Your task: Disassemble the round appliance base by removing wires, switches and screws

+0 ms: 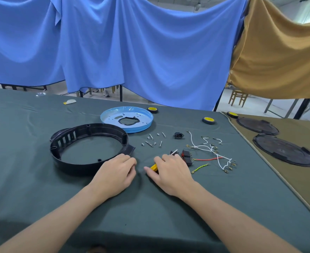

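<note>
The black round base (74, 166) lies on the green tablecloth (150, 207), just beside the left hand (114, 172). That hand's fingers are curled under against the cloth, and I cannot tell if they hold anything. The right hand (170, 173) grips a yellow-handled screwdriver (154, 167), its tip by the red-and-black switches (187, 154). Loose screws (151, 136) and wires (208, 159) lie apart from the base.

cam: head-worn, wide-angle | faces fwd + down | table (32, 179) close, blue drape (132, 52) far
</note>
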The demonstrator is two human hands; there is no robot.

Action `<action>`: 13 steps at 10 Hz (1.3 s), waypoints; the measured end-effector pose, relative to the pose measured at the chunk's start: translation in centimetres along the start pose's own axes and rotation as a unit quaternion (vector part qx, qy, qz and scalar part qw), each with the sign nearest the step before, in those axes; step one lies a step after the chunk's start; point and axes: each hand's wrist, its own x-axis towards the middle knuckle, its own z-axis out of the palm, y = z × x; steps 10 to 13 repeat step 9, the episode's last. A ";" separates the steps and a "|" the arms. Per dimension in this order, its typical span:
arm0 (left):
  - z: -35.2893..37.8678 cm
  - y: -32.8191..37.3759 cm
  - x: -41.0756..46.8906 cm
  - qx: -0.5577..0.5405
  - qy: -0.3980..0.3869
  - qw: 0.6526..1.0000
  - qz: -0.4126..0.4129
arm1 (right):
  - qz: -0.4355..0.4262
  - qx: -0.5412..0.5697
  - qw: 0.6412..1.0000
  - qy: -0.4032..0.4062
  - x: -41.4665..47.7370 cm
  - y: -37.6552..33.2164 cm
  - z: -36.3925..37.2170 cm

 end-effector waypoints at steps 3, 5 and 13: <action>-0.3 0.0 -1.5 -0.047 -0.049 0.997 -0.033 | 0.055 0.047 0.997 -0.015 -0.2 0.0 1.0; -0.9 0.3 -1.9 -0.047 -0.057 0.996 -0.043 | 0.093 0.021 0.995 0.007 -0.6 -0.1 0.8; -0.8 -0.1 -2.0 -0.049 -0.086 0.993 -0.070 | 0.104 0.040 0.992 0.056 -1.5 -0.4 0.6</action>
